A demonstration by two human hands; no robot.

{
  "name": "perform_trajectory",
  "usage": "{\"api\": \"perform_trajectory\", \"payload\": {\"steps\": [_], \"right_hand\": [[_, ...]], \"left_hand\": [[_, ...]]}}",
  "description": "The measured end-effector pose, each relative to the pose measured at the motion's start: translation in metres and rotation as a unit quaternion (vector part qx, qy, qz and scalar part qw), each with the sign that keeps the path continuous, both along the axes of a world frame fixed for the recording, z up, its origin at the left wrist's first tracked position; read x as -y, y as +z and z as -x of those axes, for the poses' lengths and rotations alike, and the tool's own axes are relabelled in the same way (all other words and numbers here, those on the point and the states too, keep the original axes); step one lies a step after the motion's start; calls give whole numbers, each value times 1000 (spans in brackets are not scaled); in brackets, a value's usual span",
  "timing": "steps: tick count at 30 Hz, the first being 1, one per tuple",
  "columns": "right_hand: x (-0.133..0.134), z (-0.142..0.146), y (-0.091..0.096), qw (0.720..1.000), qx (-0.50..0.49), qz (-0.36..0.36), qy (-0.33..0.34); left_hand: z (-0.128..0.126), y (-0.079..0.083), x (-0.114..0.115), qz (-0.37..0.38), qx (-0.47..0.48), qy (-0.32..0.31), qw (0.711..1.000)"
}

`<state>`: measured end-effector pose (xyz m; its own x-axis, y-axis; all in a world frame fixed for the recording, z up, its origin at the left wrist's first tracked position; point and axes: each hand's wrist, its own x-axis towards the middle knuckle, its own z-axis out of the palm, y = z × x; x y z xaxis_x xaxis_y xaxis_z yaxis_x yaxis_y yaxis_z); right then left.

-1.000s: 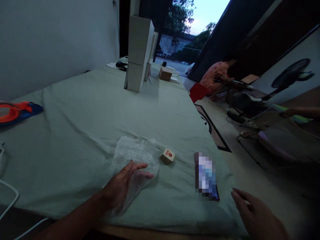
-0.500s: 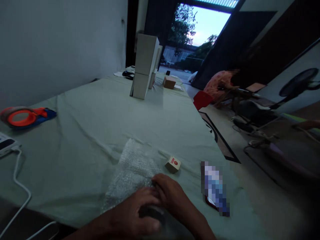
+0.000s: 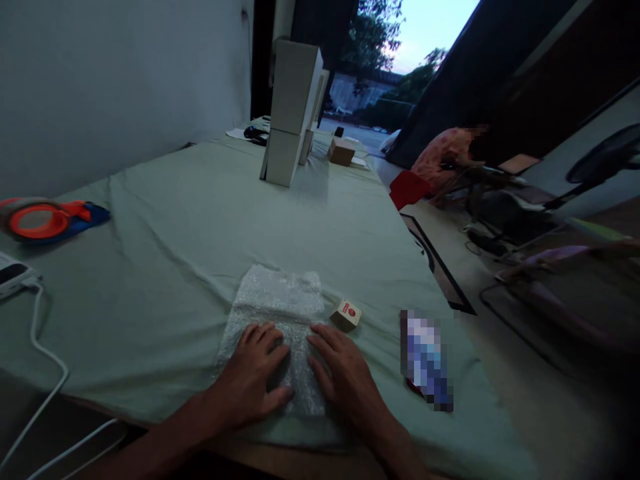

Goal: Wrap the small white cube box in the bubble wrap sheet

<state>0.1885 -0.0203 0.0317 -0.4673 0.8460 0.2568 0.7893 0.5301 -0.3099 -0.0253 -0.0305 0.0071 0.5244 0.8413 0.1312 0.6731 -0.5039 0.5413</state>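
A sheet of clear bubble wrap (image 3: 280,290) lies on the pale green tablecloth near the table's front edge. My left hand (image 3: 257,373) rests on its left part, palm down with the fingers spread. On its right side lies my right hand (image 3: 345,373), fingers stretched out and apart. Neither hand grips anything. Just beyond my right hand sits a small cream box (image 3: 346,315) with red print, apart from my fingers.
An orange tape dispenser (image 3: 43,220) lies at the left, above a white device (image 3: 15,277) with a cable. A pixelated flat object (image 3: 427,360) lies at right. Tall white boxes (image 3: 293,113) and a brown box (image 3: 341,152) stand farther back. A seated person (image 3: 445,157) is beyond the table.
My hands have moved apart; before, they were close together over the near end of the wrap. More of the bubble wrap now shows, lying flatter. The view has tilted down slightly.
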Motion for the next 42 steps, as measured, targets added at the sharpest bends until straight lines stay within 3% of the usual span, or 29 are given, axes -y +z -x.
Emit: {"api": "perform_trajectory", "payload": {"steps": [6, 12, 15, 18, 22, 24, 27, 31, 34, 42], "right_hand": [[-24, -30, 13, 991, 1, -46, -127], [-58, -47, -5, 972, 13, 58, -229], [-54, -46, 6, 966, -41, 83, -241], [-37, -27, 34, 960, -161, 80, -213], [-24, 19, 56, 947, -271, 157, -69], [-29, 36, 48, 940, -268, 209, -36], [-42, 45, 21, 932, -255, 241, -90], [-47, 40, -8, 938, -250, 224, -85], [-39, 37, -13, 949, -235, 201, -62], [-34, 36, -13, 962, -216, 167, -29]], "left_hand": [[1, 5, 1, 17, -56, -32, 998], [2, 7, -2, 50, -54, -79, 994], [2, 9, -5, 66, -41, -95, 992], [0, 10, -9, 69, -25, -101, 992], [-7, 11, -14, 57, -14, -107, 993], [-9, 12, -15, 52, -5, -109, 993], [-3, 13, -11, 44, 15, -110, 993], [18, 6, -3, 0, 60, -3, 998], [32, -5, -1, -17, 43, 55, 997], [35, -24, -1, -24, 5, 50, 998]]}}
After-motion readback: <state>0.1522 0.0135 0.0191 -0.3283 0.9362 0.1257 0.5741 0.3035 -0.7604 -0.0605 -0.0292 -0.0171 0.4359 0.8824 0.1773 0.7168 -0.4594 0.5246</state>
